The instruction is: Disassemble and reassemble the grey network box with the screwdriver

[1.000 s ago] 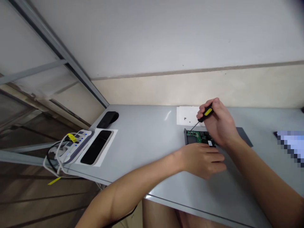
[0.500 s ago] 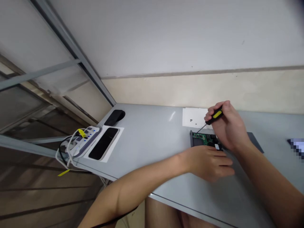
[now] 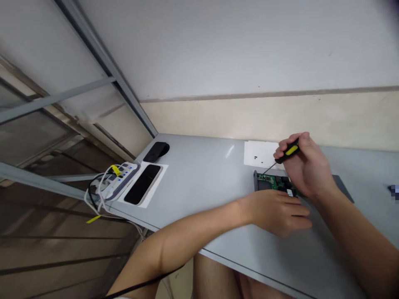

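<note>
A black and yellow screwdriver (image 3: 287,152) is gripped in my right hand (image 3: 308,166). Its thin shaft slants down and left, and the tip meets the far left corner of a green circuit board (image 3: 270,179). That board sits in a dark metal frame (image 3: 256,181) with a raised left end. My left hand (image 3: 280,212) lies along the near side of the frame and steadies it; its outer fingers stretch to the right, and the thumb is hidden. Just behind, several tiny dark screws (image 3: 255,158) lie on a white sheet of paper (image 3: 249,151).
A phone (image 3: 142,185) lies on white paper at the left, beside a power strip (image 3: 123,178) with tangled cables. A black object (image 3: 155,152) is farther back. A dark flat panel (image 3: 343,187) shows behind my right wrist. The wall borders the grey table (image 3: 199,174).
The whole view has shifted slightly, so things appear a little farther right. Both hands, the screwdriver and the board keep nearly the same positions relative to each other.
</note>
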The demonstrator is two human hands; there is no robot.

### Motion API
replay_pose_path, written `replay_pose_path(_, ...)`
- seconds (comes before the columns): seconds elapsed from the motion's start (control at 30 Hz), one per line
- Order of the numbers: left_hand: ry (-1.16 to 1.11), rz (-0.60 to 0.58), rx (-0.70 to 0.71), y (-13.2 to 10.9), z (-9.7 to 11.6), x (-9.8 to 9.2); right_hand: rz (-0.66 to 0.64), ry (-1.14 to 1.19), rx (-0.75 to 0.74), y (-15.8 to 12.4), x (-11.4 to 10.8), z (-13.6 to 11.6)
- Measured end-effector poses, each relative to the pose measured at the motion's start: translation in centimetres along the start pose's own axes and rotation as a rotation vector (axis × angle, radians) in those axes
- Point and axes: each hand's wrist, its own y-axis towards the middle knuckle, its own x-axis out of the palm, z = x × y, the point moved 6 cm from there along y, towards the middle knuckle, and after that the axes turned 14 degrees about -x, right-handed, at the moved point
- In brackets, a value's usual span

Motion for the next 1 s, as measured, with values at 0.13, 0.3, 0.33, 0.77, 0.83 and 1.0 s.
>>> replay_pose_path(0.13, 0.012, 0.022, 0.009, -0.1, 0.0, -0.1, -0.006, -0.009, 0.011, 0.1, -0.2, 0.0)
replay_pose_path(0.3, 0.014, 0.039, 0.019, -0.1, 0.1, 0.0, -0.040, -0.046, 0.001, 0.2, -0.3, 0.1)
replay_pose_path(0.33, 0.018, 0.033, 0.023, -0.1, 0.1, 0.0, -0.039, -0.049, 0.006, 0.2, -0.3, 0.1)
replay_pose_path(0.77, 0.015, 0.296, -0.047, -1.0, -2.8, -0.5, 0.039, -0.017, 0.053, -0.2, 0.0, 0.0)
replay_pose_path(0.83, -0.036, 0.528, -0.119, -2.2, -4.7, -1.9, 0.041, -0.008, 0.054, -0.2, -0.1, 0.1)
replay_pose_path(1.0, -0.131, 0.695, -0.744, -6.6, -13.6, -5.3, 0.010, -0.001, 0.054, -0.2, 0.0, 0.0)
